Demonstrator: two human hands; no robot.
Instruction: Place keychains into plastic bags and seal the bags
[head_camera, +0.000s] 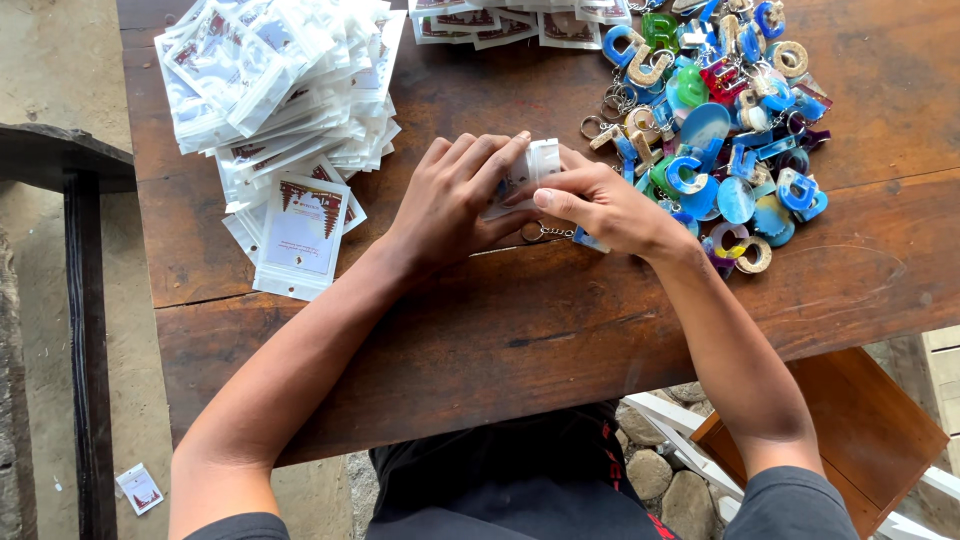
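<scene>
My left hand (455, 195) and my right hand (600, 205) meet over the middle of a dark wooden table (560, 320). Both grip a small white plastic pouch (535, 165) between them. A metal key ring with a short chain (540, 233) hangs out just below my right thumb, with a blue piece beside it. To the right lies a heap of colourful letter-shaped keychains (715, 110) in blue, green, red and tan. To the left sits a big pile of flat white pouches with printed cards (280, 90).
More printed pouches (510, 22) lie along the far table edge. A single pouch (140, 488) lies on the ground at the lower left. A dark bench (70, 170) stands left of the table; a brown wooden stool (860, 420) and stones sit at the lower right.
</scene>
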